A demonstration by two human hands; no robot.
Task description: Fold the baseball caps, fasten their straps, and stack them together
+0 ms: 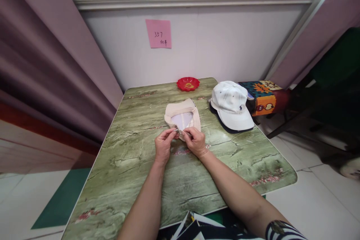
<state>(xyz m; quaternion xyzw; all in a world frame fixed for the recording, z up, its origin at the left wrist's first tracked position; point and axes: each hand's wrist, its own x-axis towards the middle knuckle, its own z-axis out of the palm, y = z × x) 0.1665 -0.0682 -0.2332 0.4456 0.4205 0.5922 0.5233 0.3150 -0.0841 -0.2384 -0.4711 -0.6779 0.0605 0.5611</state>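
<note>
A beige baseball cap (179, 106) rests on the green table with its opening towards me and its pale lining showing. At its near edge is a small metal buckle (176, 128) on the back strap. My left hand (164, 145) pinches the strap beside this buckle between thumb and fingers. My right hand (196, 142) is closed on the cap's near right edge, close to the left fingertips. What exactly lies between the right fingers is partly hidden. To the right, a white cap (230, 99) with a small dark emblem sits on top of a dark cap (216, 113).
A red scalloped dish (188, 84) stands at the far edge of the green wood-patterned table (135, 168). Behind it, a pink note (159, 34) is stuck to the white wall. A patterned cloth-covered stool (266, 101) stands beyond the table's right side; purple curtains (56, 37) hang left.
</note>
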